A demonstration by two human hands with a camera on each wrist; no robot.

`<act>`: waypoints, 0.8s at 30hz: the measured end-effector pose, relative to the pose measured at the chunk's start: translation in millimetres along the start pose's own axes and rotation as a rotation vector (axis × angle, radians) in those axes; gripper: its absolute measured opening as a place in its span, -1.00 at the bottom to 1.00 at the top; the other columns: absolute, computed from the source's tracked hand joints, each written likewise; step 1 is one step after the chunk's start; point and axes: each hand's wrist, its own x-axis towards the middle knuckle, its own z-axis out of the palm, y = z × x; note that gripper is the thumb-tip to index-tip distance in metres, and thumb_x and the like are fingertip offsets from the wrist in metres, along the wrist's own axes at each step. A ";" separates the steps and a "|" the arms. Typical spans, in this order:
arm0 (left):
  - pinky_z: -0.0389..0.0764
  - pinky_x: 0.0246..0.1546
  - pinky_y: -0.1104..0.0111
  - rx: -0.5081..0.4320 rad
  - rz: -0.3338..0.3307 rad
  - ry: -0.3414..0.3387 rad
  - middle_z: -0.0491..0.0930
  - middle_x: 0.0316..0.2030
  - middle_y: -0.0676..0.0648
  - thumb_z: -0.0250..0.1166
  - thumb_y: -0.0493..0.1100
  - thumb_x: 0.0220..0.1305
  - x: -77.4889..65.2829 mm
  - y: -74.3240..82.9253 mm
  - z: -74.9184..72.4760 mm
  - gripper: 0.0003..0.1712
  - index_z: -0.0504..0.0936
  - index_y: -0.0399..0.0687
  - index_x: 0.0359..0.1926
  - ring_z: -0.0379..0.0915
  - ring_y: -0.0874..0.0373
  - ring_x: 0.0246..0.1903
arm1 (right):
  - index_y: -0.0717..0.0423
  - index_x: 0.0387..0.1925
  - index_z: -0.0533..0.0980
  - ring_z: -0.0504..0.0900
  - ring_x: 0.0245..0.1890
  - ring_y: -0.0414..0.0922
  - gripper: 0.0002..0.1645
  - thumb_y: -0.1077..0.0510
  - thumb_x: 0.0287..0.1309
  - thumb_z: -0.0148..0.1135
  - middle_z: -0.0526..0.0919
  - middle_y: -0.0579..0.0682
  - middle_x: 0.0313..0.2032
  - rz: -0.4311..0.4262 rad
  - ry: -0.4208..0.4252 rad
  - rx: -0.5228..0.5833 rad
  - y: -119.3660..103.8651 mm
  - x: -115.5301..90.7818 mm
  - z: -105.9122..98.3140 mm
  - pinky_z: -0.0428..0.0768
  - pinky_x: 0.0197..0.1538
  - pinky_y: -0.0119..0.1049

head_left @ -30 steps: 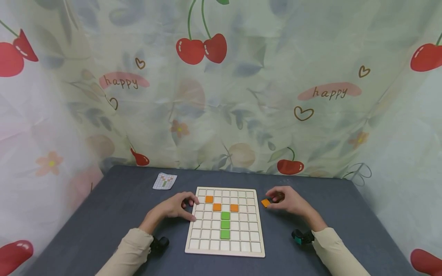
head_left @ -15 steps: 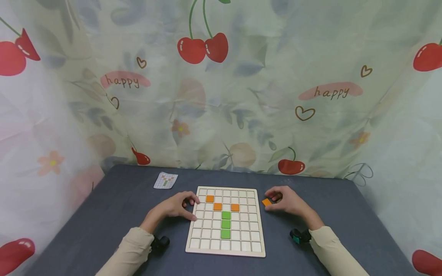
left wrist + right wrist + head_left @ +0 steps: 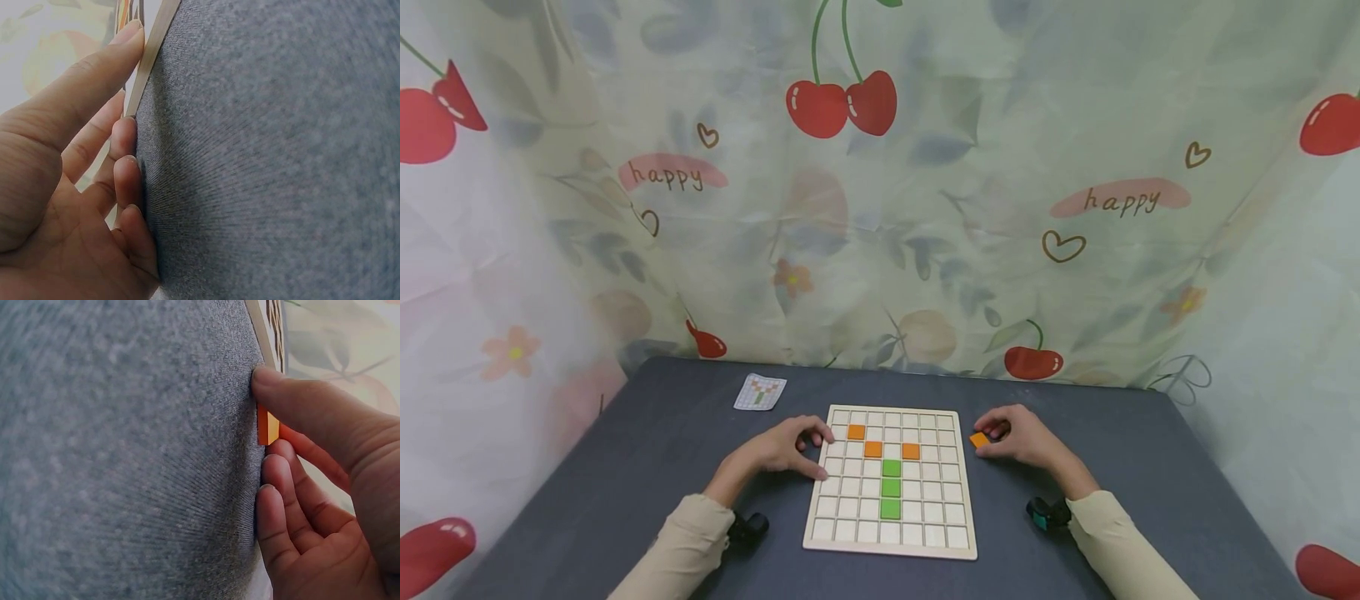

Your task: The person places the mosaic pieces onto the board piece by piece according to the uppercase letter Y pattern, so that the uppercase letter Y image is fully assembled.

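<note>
A pale grid board (image 3: 887,552) lies on the dark grey table, with three orange tiles (image 3: 873,449) and a column of three green tiles (image 3: 891,487) among its white squares. At its left edge rests my left hand (image 3: 775,448), thumb and a fingertip touching the rim. The left wrist view shows that thumb against the board's edge (image 3: 150,59), the other fingers loosely bent by the cloth. Right of the board, my right hand (image 3: 1028,437) pinches a loose orange tile (image 3: 978,440). In the right wrist view the orange tile (image 3: 269,428) sits low at the table surface, between thumb and index finger.
A small card (image 3: 760,392) with a printed coloured grid pattern lies at the back left of the table (image 3: 647,450). A fruit-printed curtain (image 3: 880,275) hangs behind and at both sides. Each wrist wears a dark strapped device (image 3: 1049,514).
My right wrist and forearm have shifted slightly left, while the fingers stay at the orange tile. The left hand and the tiles on the board stay as they were.
</note>
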 end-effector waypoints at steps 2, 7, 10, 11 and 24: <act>0.30 -0.16 0.19 -0.002 -0.003 0.001 0.43 -0.21 -0.10 0.63 -0.28 0.03 -0.1 0.2 0.1 -0.49 0.59 -0.18 -0.02 0.28 0.02 -0.25 | 0.20 -0.17 0.70 0.54 -0.30 -0.09 -0.66 0.20 0.01 0.61 0.63 -0.07 -0.31 0.003 0.000 -0.011 0.1 0.4 0.2 0.54 -0.19 -0.23; 0.30 -0.16 0.20 -0.006 0.008 0.000 0.43 -0.21 -0.11 0.63 -0.28 0.03 -0.2 0.0 -0.1 -0.49 0.59 -0.19 -0.02 0.28 0.01 -0.25 | 0.17 -0.19 0.70 0.53 -0.32 -0.10 -0.71 0.19 0.03 0.59 0.62 -0.08 -0.32 0.001 0.000 -0.034 0.7 0.5 -0.5 0.53 -0.20 -0.23; 0.30 -0.16 0.20 -0.004 0.012 -0.002 0.43 -0.21 -0.12 0.63 -0.27 0.03 -0.4 0.0 -0.2 -0.49 0.59 -0.19 -0.01 0.28 0.01 -0.24 | 0.15 -0.22 0.70 0.52 -0.33 -0.12 -0.73 0.17 0.04 0.59 0.62 -0.09 -0.33 0.002 -0.002 -0.041 1.2 0.4 -0.2 0.53 -0.21 -0.23; 0.30 -0.16 0.20 -0.003 0.010 -0.003 0.43 -0.20 -0.11 0.63 -0.27 0.03 -0.5 0.1 -0.2 -0.49 0.59 -0.19 -0.01 0.28 0.01 -0.24 | 0.15 -0.22 0.70 0.52 -0.33 -0.12 -0.73 0.17 0.04 0.59 0.62 -0.09 -0.33 0.002 -0.002 -0.043 1.3 0.3 0.1 0.53 -0.22 -0.24; 0.31 -0.16 0.23 0.013 -0.008 -0.006 0.44 -0.20 -0.09 0.63 -0.23 0.04 -0.4 0.1 -0.6 -0.48 0.59 -0.17 0.00 0.29 0.04 -0.24 | 0.09 -0.29 0.67 0.50 -0.35 -0.14 -0.77 0.11 0.08 0.58 0.59 -0.11 -0.37 -0.029 -0.001 -0.071 3.7 1.3 1.7 0.51 -0.24 -0.24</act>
